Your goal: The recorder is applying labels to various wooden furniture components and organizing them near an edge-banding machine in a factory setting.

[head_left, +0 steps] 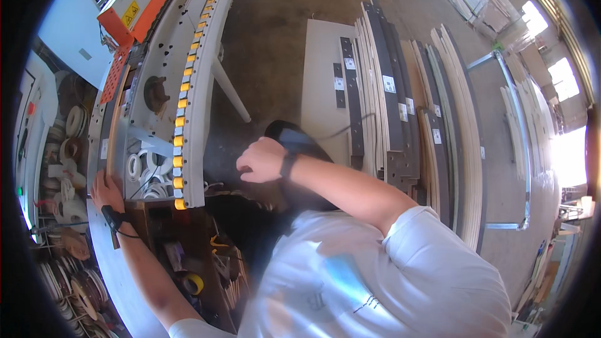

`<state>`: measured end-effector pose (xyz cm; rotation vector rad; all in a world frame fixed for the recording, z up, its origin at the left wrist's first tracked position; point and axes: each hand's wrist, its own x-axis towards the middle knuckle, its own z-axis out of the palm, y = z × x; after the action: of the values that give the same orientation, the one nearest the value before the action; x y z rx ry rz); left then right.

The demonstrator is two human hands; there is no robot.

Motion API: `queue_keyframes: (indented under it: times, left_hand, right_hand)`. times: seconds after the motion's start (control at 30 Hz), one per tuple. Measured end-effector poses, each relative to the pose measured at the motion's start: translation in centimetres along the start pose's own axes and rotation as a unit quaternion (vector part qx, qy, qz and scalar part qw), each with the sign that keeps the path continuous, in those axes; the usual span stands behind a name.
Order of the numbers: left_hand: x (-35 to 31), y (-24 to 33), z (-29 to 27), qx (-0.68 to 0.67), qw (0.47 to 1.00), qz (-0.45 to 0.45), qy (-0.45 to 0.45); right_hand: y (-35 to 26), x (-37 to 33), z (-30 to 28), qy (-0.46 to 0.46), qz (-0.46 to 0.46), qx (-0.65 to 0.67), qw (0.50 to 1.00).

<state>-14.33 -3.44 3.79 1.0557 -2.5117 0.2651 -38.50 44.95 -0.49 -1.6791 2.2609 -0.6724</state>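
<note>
My left hand (pixel 106 193) lies with its fingers stretched out over the near end of a long narrow board (pixel 113 144) with a brown edge. That board runs along the side of a machine with an orange guard (pixel 153 6). A dark band (pixel 115 218) circles my left wrist. My right hand (pixel 261 160) is in front of my body, off the machine, its fingers curled into a loose fist with nothing visible in them. It also wears a dark wristband (pixel 288 166).
A rail of yellow rollers (pixel 178 141) flanks the machine. White rolls (pixel 156 164) lie beneath it, beside a brown cabinet (pixel 156 231) holding tape. Stacked dark-edged panels (pixel 382 87) stand to the right, near a metal frame (pixel 526 150). Several reels (pixel 84 294) sit at far left.
</note>
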Motion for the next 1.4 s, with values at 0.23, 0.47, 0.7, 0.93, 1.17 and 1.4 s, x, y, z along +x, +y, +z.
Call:
queue_keyframes:
  times: [0.23,0.47,0.7,0.93,1.17,1.4]
  left_hand:
    - [0.4,-3.6,2.1,0.018,0.999,0.029,0.023]
    - [1.6,-1.3,2.4,0.008,0.999,0.041,0.003]
    - [1.2,-5.5,4.5,0.013,0.997,0.071,0.038]
    - [1.9,-3.4,3.9,0.012,0.995,0.078,0.062]
    - [0.7,-2.9,2.9,0.031,0.989,0.11,0.098]
    - [-0.4,-1.4,1.2,0.013,0.994,0.068,0.089]
  right_hand:
    - [-5.0,-9.2,-3.3,0.143,0.031,-0.027,0.989]
    - [-7.7,-21.7,-15.0,0.303,0.255,-0.156,0.905]
    - [-5.6,-40.0,-20.8,0.385,0.482,-0.346,0.707]
    - [-0.8,-55.5,-10.6,0.374,0.653,-0.196,0.629]
    - [-0.1,-52.1,0.3,0.273,0.702,0.025,0.657]
    - [4.5,-52.8,4.9,0.287,0.611,-0.145,0.723]
